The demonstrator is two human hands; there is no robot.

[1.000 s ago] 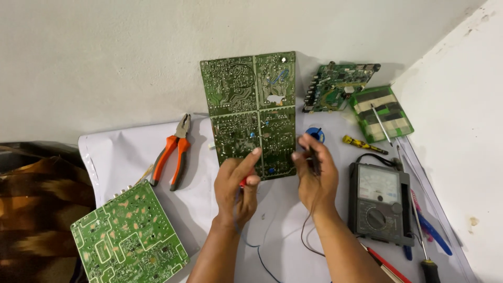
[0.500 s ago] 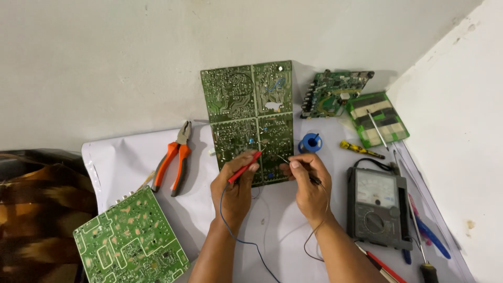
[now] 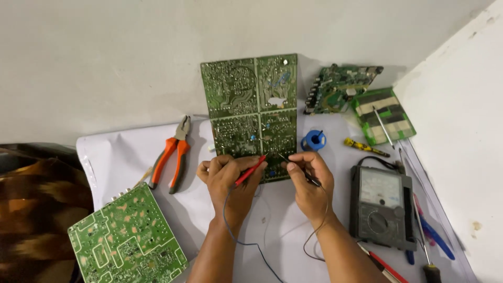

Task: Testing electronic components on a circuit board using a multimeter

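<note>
Left hand (image 3: pixel 230 181) pinches red probe (image 3: pixel 250 171), right hand (image 3: pixel 309 181) pinches black probe (image 3: pixel 298 169); both tips on green circuit board (image 3: pixel 251 112). Multimeter (image 3: pixel 381 205) beside right wrist.

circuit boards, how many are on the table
4: large circuit board under both probes, light green board at lower left, small board and striped board at upper right.
</note>
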